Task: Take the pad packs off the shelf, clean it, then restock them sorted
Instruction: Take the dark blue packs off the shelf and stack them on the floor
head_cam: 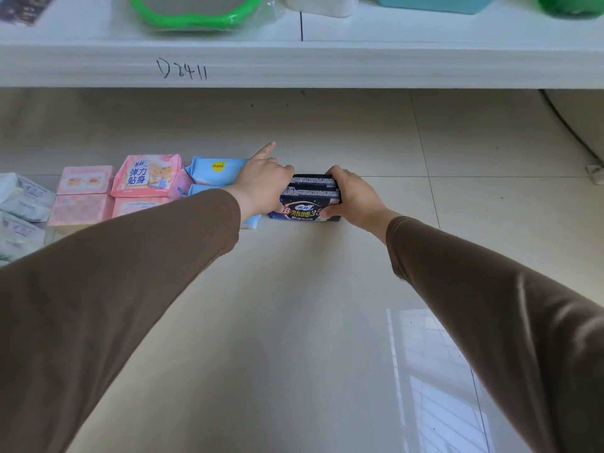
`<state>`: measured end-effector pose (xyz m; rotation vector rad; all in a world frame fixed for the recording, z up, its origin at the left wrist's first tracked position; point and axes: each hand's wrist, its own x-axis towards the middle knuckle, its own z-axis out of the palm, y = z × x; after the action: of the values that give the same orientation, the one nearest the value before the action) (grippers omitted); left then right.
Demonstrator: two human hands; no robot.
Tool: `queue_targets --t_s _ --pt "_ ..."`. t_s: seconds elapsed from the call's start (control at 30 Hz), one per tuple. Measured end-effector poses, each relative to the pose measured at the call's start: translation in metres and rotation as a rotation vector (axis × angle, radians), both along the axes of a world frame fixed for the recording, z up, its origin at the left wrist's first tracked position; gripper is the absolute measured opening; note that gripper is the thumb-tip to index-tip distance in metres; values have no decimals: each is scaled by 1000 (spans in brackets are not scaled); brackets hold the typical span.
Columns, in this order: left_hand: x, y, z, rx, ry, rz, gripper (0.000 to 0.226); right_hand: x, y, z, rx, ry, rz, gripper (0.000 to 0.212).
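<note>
Two dark navy pad packs (pixel 309 199) stand stacked on the tiled floor below the white shelf (pixel 327 67). My right hand (pixel 351 197) grips their right side, fingers curled over the top edge. My left hand (pixel 261 184) holds their left side with curled fingers, its index finger pointing away. Left of them runs a row of packs on the floor: light blue packs (pixel 215 168), pink packs with a bear print (pixel 148 176), pale pink packs (pixel 84 194) and white-green packs (pixel 23 207) at the far left. My left arm hides part of the blue and pink packs.
On the shelf above lie a green-rimmed item (pixel 196 11), a white bag (pixel 322 3), a teal box (pixel 434 1) and a green object (pixel 572 4). A cable with a plug (pixel 593 170) runs down at the right. Bare floor tiles (pixel 294 322) spread in front of me.
</note>
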<state>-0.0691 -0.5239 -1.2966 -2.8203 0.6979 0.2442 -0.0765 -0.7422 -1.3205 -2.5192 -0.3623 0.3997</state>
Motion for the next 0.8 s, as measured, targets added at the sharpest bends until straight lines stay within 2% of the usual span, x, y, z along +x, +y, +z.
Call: queue_targets --t_s 0.37,0.47,0.63,0.8 --pt "1 -4 -9 38 4 2 54 4 5 -6 -33 14 13 57" --pt "0 -3 -4 49 11 -7 59 5 3 -3 -24 62 27 66" --pt "-2 9 6 -43 67 31 95 -1 -8 6 176 157 -15 99" --pt "-10 22 17 -78 58 68 99 -7 -14 4 260 190 -75 100"
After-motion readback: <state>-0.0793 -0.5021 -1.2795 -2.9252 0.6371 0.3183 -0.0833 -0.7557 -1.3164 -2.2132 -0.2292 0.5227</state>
